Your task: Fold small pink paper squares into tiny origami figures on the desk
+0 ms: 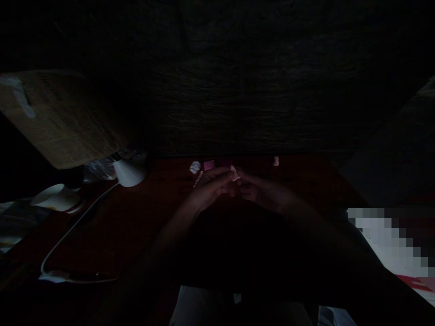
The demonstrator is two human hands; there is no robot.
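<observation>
In the dim light my left hand (217, 182) and my right hand (250, 184) meet over the far part of the table. A small pale pink piece (234, 173), pointed at its top, is pinched between them; its material is too dark to make out. Fingers of both hands are curled, and partly hidden. Just beyond my left hand lie a white crumpled lump (195, 167), a flat pink square (209, 165) and a thin pale twisted strip (198, 179). A darker magenta patch (224, 162) shows behind the fingers. Farther right stands a small pink lump (276, 160).
Left on the dark red table (163, 181) are a white cone-shaped object (129, 173), a paper cup (56, 198) tipped sideways and a white cable (76, 222). A cardboard box (64, 117) juts in above them. A dark wall (238, 90) rises behind the table.
</observation>
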